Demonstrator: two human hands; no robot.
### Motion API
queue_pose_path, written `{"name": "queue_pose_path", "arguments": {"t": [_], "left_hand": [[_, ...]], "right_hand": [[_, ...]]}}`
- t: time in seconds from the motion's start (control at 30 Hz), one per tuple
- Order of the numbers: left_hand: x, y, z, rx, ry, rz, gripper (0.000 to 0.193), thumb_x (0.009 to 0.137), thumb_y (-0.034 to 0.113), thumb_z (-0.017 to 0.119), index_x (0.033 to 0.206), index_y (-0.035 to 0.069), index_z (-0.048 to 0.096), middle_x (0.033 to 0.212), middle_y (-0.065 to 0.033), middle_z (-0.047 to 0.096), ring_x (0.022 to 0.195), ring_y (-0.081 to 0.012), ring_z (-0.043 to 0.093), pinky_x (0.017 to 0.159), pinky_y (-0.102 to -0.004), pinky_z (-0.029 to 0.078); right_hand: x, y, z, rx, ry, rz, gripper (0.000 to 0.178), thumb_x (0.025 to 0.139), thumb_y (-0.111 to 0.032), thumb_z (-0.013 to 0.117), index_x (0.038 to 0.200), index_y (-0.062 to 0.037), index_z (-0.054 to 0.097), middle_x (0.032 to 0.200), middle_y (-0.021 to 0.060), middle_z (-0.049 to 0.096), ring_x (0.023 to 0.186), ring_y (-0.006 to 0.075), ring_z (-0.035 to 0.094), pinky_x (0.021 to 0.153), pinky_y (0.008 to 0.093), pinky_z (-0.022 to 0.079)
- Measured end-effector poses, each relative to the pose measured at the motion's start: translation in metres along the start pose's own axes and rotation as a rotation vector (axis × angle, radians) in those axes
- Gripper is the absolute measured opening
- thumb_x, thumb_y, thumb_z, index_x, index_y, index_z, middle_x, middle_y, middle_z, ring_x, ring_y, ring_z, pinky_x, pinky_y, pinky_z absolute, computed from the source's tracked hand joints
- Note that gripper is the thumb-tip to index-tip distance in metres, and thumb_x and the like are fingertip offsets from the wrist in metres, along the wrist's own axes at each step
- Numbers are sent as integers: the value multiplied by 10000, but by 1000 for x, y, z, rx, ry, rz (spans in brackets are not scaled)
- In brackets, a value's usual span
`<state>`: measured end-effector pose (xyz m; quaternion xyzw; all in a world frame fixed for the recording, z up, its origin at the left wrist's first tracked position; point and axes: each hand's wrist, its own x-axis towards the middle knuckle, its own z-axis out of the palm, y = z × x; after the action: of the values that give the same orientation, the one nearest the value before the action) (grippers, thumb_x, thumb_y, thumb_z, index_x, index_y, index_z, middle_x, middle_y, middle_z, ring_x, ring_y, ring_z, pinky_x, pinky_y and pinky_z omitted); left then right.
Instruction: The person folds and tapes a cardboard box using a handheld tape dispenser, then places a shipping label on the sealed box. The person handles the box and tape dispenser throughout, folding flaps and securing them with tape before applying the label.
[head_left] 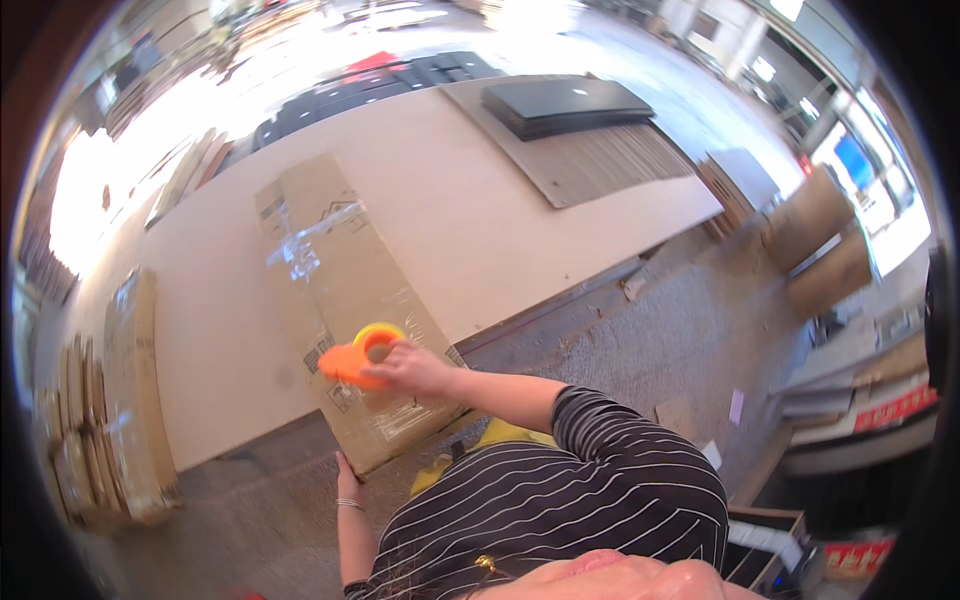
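Right hand point(412, 368) presses orange tape dispenser point(356, 358) onto carton point(345, 300) (dark panels point(565, 103) beyond).

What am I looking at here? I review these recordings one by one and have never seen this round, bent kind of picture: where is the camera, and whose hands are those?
There is one picture, from a wide fisheye camera worn on a person's head and looking down, so straight edges bend near the rim. No machine is involved: the arms belong to the wearer, in a striped top. The right hand grips an orange tape dispenser pressed on a long flat cardboard box lying on a large pale worktable. The left hand, with a bracelet at the wrist, touches the box's near end. Farther back on the table lies a dark flat panel. More wrapped cartons are stacked at the left.
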<state>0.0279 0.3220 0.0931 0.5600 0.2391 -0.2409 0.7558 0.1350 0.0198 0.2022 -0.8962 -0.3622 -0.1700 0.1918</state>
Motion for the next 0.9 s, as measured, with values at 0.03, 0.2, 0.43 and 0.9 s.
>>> {"name": "queue_pose_path", "arguments": {"t": [0.03,0.2,0.43,0.9], "left_hand": [[3,3,1,-36,-22,0,706,939,624,341,1408,100,397,1393,-40,482,1264,-211,463,1036,-335,374],[22,23,13,-155,-67,-3,722,934,636,332,1408,94,393,1382,-73,489,1257,-244,468,1042,-375,380],[42,16,16,-325,-110,-76,585,963,494,387,1364,71,436,1310,-92,547,1156,-281,552,981,-424,453],[108,-44,282,528,-768,-476,329,956,328,463,1028,41,607,823,-101,627,664,-219,623,586,-338,506]], "right_hand": [[1,-12,10,58,27,12,555,806,-228,655,1334,-210,483,968,64,593,968,252,564,1021,431,354],[-31,-52,2,73,119,250,576,824,-298,634,1360,-181,459,1291,166,491,1301,298,393,1116,530,212],[-108,-51,-4,-81,57,424,538,742,-309,683,1235,-124,576,1357,126,500,1267,282,462,1094,520,279],[-124,325,-93,36,-242,51,640,640,-147,640,1271,-209,554,1407,38,466,1309,259,416,1099,498,283]]}}
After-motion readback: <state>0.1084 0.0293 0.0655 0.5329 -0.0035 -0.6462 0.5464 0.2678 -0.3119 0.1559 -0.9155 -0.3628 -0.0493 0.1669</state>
